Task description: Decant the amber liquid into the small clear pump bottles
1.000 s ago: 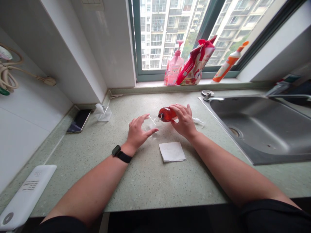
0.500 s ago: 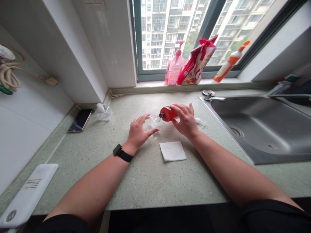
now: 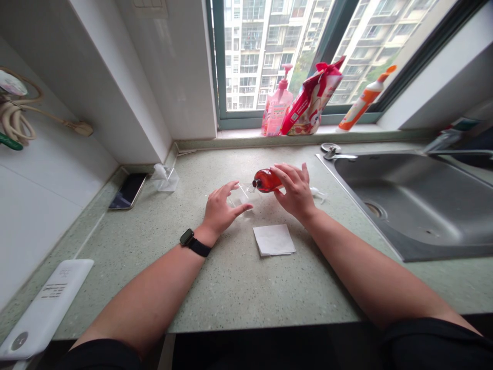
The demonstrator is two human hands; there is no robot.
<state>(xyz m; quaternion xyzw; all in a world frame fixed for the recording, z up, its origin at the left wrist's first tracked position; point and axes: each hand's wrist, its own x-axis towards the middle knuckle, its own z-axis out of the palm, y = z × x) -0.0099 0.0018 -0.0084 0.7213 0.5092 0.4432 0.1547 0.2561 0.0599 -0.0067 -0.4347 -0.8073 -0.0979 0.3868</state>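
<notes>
My right hand [image 3: 295, 190] is closed around a bottle of red liquid [image 3: 266, 181], which lies tilted with its uncapped mouth pointing left. My left hand [image 3: 223, 206] grips a clear plastic container [image 3: 242, 195] between thumb and fingers. The bottle's mouth is at the container's rim; whether liquid is flowing I cannot tell. A white pump head [image 3: 318, 193] rests on the counter, partly hidden behind my right hand. Between my forearms lies a folded white paper towel [image 3: 273, 240].
A second clear container [image 3: 166, 178] with something white inside stands left, beside a phone [image 3: 128, 190]. A white power bank [image 3: 46, 308] lies front left. On the right is a steel sink [image 3: 442, 205]. A pump bottle [image 3: 277, 108], red bag [image 3: 311, 100] and orange bottle [image 3: 362, 105] line the sill.
Almost nothing differs. Both hands keep their hold on the bottle and the container, with the bottle at nearly the same tilt.
</notes>
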